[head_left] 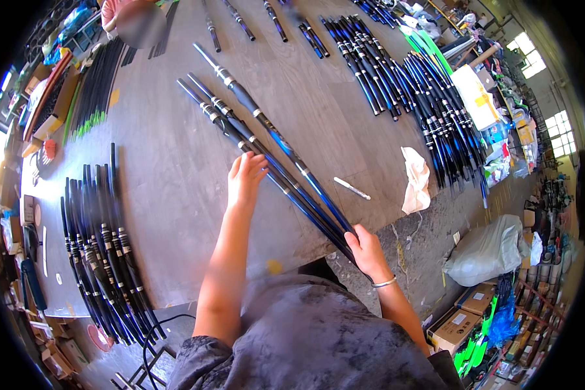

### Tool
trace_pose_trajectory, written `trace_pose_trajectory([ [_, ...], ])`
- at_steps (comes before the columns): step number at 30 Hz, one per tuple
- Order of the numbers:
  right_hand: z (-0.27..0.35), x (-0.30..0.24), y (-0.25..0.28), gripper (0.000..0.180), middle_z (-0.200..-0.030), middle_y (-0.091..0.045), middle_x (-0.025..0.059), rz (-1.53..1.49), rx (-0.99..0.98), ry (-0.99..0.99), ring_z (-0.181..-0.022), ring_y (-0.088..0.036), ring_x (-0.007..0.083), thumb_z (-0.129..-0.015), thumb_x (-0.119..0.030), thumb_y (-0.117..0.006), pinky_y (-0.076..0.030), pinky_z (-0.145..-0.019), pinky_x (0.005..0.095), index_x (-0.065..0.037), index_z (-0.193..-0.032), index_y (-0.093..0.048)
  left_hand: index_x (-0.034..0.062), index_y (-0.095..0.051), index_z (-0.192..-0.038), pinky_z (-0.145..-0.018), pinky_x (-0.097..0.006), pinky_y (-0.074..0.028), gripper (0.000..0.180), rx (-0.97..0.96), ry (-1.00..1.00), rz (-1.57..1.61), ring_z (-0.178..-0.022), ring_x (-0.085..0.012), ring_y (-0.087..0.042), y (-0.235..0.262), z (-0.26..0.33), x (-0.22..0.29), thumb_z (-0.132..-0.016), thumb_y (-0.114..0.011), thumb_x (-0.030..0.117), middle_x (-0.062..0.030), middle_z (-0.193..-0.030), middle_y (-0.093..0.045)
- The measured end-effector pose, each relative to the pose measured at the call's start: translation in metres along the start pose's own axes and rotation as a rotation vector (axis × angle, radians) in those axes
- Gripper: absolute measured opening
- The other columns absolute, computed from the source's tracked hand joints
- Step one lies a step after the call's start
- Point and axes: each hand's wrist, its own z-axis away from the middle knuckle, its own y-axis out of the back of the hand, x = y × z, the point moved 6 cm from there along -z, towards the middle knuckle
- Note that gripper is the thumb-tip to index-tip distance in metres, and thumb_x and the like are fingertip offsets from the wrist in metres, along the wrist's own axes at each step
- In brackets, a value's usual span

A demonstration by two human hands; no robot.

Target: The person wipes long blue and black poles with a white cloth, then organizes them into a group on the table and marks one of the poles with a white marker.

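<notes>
Three black-and-blue fishing rods lie slanted across the table before me, their thick grip ends pointing to the far left. The right-hand rod point(276, 136) lies a little apart from the left pair at the grips. Of that pair, the outer fishing rod point(205, 107) runs under the fingers of my left hand point(246, 172), which curl over it just below the grip. My right hand point(368, 252), with a bracelet at the wrist, is closed round the near ends, where the rods come together at the table's front edge. My right hand hides those ends.
Bundles of similar rods lie at the left point(104, 260) and right point(445, 117). A white pen point(352, 188) and a pale cloth point(415, 181) lie to the right. Thin black rods point(97, 84) lie far left, near another person point(110, 16). A wrapped sack point(487, 250) and cartons point(458, 328) stand lower right.
</notes>
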Motion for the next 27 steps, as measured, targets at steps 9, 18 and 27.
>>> trace_pose_trajectory([
  [9,-0.021,0.038,-0.009,0.030,-0.070,-0.060,0.0214,0.054,0.027,-0.118,-0.069,-0.060,0.0431,-0.097,-0.035,-0.051,-0.044,-0.058,0.0483,-0.005,-0.095,-0.056,-0.0025,-0.056,-0.116,-0.081,-0.032,-0.051,0.034,0.066,-0.101,-0.358,-0.090,-0.0188,-0.064,0.015,0.032,0.003,-0.100,-0.051,0.027,-0.0114,-0.097,-0.065],
  [18,-0.028,0.042,-0.012,0.024,-0.089,-0.066,0.0156,0.167,0.251,-0.059,-0.081,-0.063,0.0388,-0.087,-0.027,-0.067,-0.048,-0.067,0.0446,-0.008,-0.100,-0.060,-0.0022,-0.058,-0.111,-0.076,-0.030,-0.052,0.025,0.114,-0.074,-0.454,-0.084,-0.0160,-0.062,0.034,0.050,-0.012,-0.098,-0.054,0.019,-0.0097,-0.093,-0.064],
  [27,-0.035,0.046,-0.026,0.025,-0.093,-0.062,0.0142,0.119,0.266,-0.057,-0.087,-0.060,0.0364,-0.080,-0.016,-0.072,-0.048,-0.073,0.0422,-0.005,-0.099,-0.059,-0.0025,-0.058,-0.109,-0.072,-0.028,-0.052,0.021,0.111,-0.061,-0.518,-0.082,-0.0150,-0.062,0.038,0.049,-0.014,-0.097,-0.054,0.015,-0.0094,-0.090,-0.064],
])
